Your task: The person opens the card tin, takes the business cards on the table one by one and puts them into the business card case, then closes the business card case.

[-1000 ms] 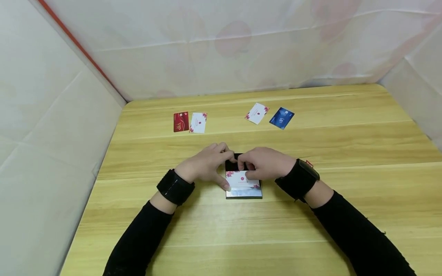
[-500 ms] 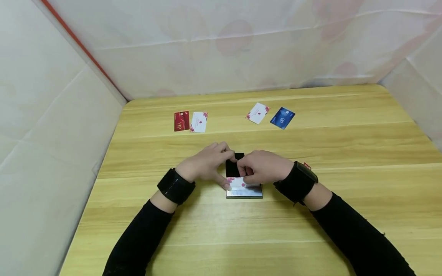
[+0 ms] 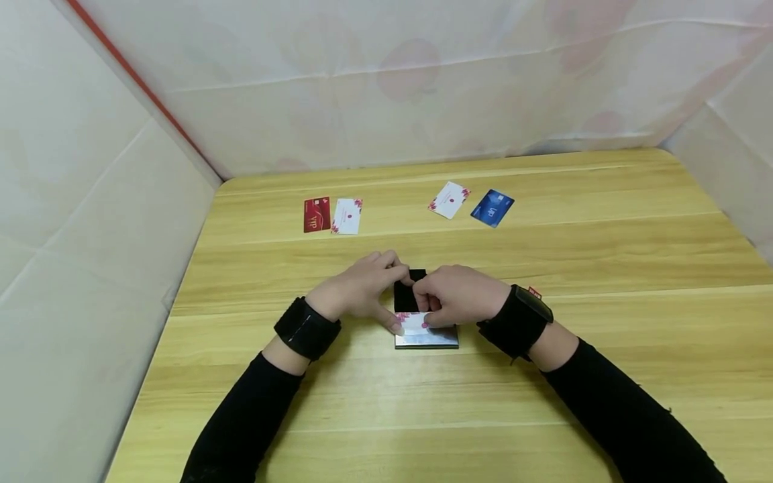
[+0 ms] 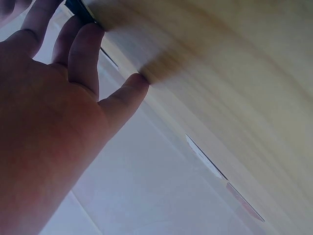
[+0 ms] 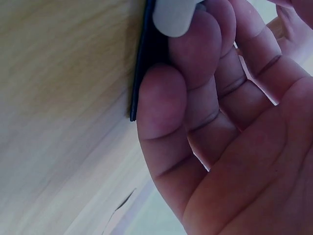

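Note:
In the head view a flat black card holder with a silvery front strip lies at mid-table. A white card with pink flowers sits partly behind that strip. My left hand grips the holder's left side, thumb near its front corner, fingers at its far side. My right hand, fingers curled, pinches the card's upper part and hides its right half. The left wrist view catches the holder's dark corner by the fingertips; in the right wrist view its black edge runs beside the fingers.
Toward the back left of the table lie a red VIP card and a white flowered card. Another white flowered card and a blue VIP card lie back right. Pale cloth walls stand behind and at the sides.
The white card has slid toward the person, deeper behind the silvery strip, and more black of the holder shows. My right hand has moved slightly nearer with it. The left hand has held its place.

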`<state>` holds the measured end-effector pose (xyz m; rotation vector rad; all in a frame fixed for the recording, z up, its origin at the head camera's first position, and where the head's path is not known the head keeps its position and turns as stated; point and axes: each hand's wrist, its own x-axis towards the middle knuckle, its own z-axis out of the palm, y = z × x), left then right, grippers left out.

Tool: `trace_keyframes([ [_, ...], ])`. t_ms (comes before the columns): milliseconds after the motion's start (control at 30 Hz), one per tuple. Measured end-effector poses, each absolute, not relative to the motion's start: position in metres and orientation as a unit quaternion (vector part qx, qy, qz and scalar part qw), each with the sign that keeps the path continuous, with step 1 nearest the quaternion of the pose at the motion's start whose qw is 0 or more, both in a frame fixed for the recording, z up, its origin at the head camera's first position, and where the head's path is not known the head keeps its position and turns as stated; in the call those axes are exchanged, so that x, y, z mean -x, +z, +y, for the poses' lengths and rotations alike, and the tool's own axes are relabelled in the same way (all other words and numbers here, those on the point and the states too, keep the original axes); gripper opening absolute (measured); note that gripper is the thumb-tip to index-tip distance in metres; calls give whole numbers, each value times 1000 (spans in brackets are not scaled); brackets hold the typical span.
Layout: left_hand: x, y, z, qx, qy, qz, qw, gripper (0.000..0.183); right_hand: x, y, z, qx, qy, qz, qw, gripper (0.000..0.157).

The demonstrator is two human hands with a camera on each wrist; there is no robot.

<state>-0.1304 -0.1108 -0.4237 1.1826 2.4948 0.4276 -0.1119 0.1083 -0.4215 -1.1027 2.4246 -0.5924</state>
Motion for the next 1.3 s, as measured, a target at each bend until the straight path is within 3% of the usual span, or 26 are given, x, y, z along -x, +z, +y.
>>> trace_keyframes([
  [267,132,-428,-115,-428,162,874,166,75,113,-423,107,407,-216,864,203,11],
  [700,128,-422,-109,-423,143,878,171,78,171,-382,78,388,-133,908,87,8],
  [967,130,-418,-102,-443,150,868,168,74,205,-391,34,403,-35,903,142,49],
  [1300,130,-419,-97,-448,150,864,175,73,213,-403,37,374,-28,906,197,55],
])
